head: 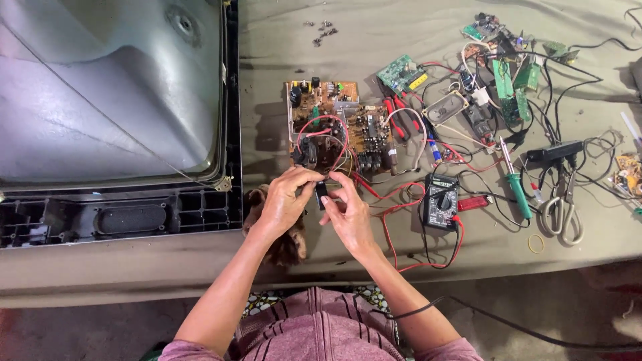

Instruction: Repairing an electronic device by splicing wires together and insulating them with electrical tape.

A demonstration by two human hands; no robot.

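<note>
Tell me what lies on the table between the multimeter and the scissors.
In the head view, between the multimeter and the scissors lie a small red flat piece and, further right, a green-handled soldering iron, angled with its tip pointing away from the person.

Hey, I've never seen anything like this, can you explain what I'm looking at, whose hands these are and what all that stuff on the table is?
This is one picture from a camera worn on a person's head, looking down at their own bare hands. The left hand and right hand together pinch a small black part. Just beyond lies a brown circuit board with red wires. To the left is a big grey picture tube in a black frame. To the right lie a black multimeter with red leads, a green-handled soldering iron and grey scissors.
</note>
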